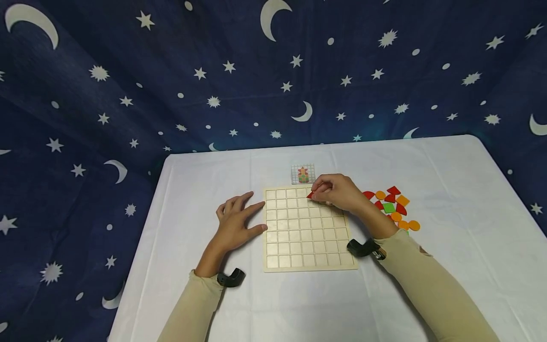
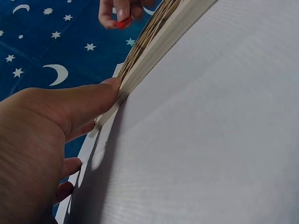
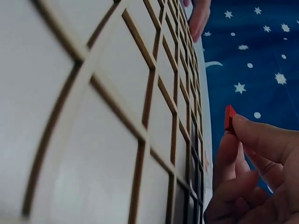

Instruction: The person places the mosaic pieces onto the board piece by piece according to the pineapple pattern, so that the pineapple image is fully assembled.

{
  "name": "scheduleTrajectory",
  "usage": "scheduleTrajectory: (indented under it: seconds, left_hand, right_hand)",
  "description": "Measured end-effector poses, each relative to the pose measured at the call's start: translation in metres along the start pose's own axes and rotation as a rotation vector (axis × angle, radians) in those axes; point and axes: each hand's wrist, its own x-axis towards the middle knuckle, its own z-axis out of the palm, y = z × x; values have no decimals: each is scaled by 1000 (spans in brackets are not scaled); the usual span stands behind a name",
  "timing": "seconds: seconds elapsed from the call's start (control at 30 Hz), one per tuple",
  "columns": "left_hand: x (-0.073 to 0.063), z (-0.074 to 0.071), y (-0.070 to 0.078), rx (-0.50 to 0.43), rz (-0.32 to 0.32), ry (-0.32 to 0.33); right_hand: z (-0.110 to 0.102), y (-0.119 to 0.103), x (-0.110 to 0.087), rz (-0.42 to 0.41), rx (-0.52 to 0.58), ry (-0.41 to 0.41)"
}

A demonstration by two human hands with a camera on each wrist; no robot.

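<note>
Right now, near the middle of the head view, the right hand [image 1: 335, 191] pinches a red piece [image 1: 310, 194] between thumb and index finger over the upper cells of a pale gridded board [image 1: 295, 235]. Only a pointed part of that piece shows beyond the fingertips, so its full outline cannot be told; the left wrist view shows it raised off the board. The left hand [image 1: 234, 223], left of centre, has its fingers straight and spread apart, with index fingertip and thumb at the board's left edge, apparently steadying it.

Just above the board's top edge lies a small card [image 1: 303, 174] printed with a red, orange and green pattern on a grid. Right of the board, partly behind the right forearm, sits a loose cluster of pieces: orange discs [image 1: 414, 225], red shapes [image 1: 394, 190] and a green square [image 1: 389, 208] among them.

The step in hand seems to be bringing the red piece to a top-row cell. The next move likely calls for checking its orientation against the card, lining its edges up with the cell's ridges, lowering it flat and then letting go.
</note>
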Motion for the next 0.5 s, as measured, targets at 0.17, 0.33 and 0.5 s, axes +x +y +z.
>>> scheduleTrajectory:
  seconds: [0.17, 0.33, 0.5]
  left_hand:
    - [-1, -1, 0, -1, -2, 2]
    - [-1, -2, 1, -5, -7, -1]
    - [-1, -1, 0, -8, -9, -3]
  right_hand:
    - [11, -1, 9, -16, -50, -16]
    - [16, -2, 14, -12, -96, -17]
    - [17, -1, 16, -4, -105, -31]
